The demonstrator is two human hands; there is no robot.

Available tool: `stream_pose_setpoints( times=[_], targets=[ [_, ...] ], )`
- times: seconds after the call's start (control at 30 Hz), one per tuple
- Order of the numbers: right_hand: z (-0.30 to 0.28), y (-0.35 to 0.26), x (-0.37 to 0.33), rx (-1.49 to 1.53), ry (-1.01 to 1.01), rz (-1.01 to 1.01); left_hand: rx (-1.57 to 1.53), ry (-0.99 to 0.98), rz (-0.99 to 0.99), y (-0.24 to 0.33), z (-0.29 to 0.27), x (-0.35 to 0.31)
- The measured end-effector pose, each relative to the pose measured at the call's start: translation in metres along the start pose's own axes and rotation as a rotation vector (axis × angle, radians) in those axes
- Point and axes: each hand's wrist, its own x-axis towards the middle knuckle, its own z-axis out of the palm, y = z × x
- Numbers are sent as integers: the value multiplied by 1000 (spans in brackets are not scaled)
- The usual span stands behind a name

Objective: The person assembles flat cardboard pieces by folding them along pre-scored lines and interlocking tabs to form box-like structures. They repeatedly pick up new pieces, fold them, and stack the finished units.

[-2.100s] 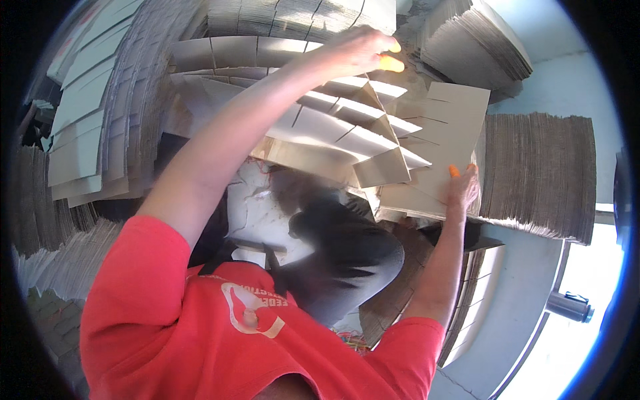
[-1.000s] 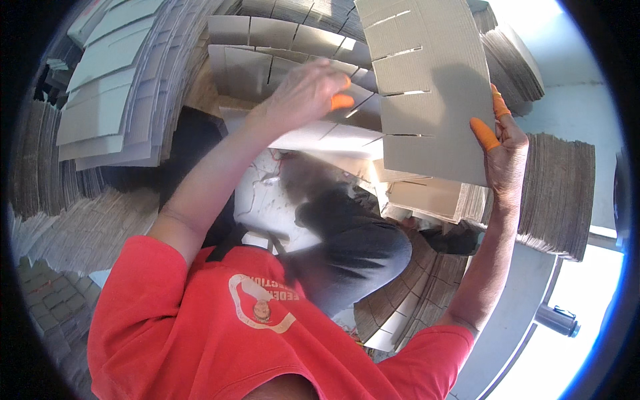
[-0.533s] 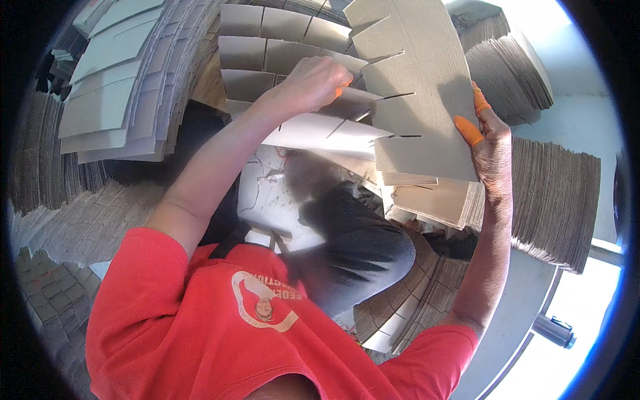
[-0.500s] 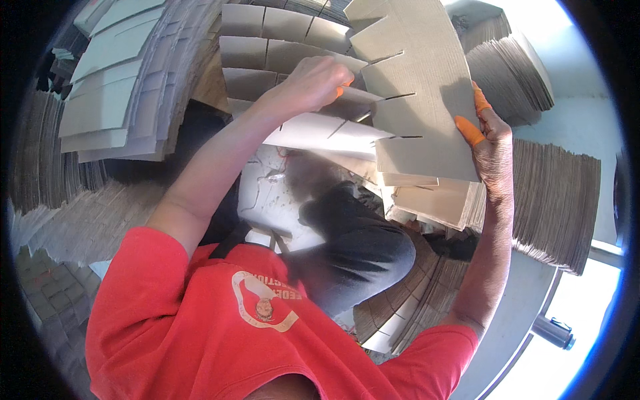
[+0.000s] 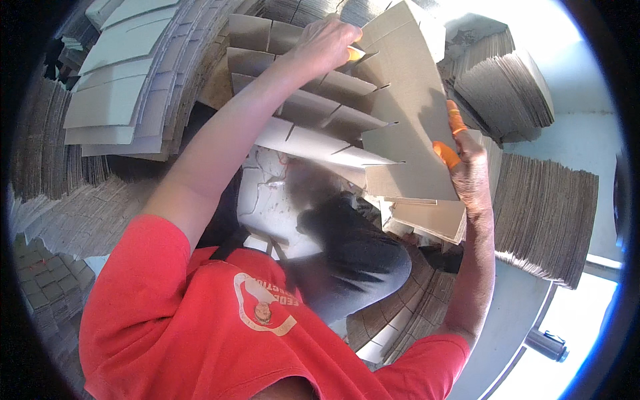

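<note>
My right hand (image 5: 470, 167), with orange finger covers on thumb and finger, grips the right edge of a slotted brown cardboard sheet (image 5: 407, 87). Several parallel cardboard strips (image 5: 327, 110) stand in a row to its left, themselves cut with slots. The ends of the nearer strips meet the slots along the sheet's left edge. Up at the far strips, my left hand (image 5: 327, 47) is closed in a pinch at the end of a cardboard strip, beside the sheet. Its fingertips also wear orange covers and are partly hidden.
Slotted cardboard pieces lie piled (image 5: 110, 93) at the left. Tall cardboard stacks (image 5: 547, 213) stand at the right, with another stack (image 5: 500, 87) behind them. A smaller cardboard pile (image 5: 430, 217) sits under the held sheet. My bent knee (image 5: 367, 260) is below the strips.
The slotted sheet has moved left and slightly nearer, its slots now at the strip ends. My left hand has moved farther away along the strips; my right hand came left with the sheet.
</note>
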Motion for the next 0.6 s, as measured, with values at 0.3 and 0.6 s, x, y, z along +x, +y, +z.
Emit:
stream_pose_setpoints(
  times=[0.3,0.6],
  targets=[
    [6,0,27,-73,-135,34,77,-240,-133,-37,36,35],
    [39,2,40,-399,-221,-85,121,-174,-60,-34,37,43]
  ],
)
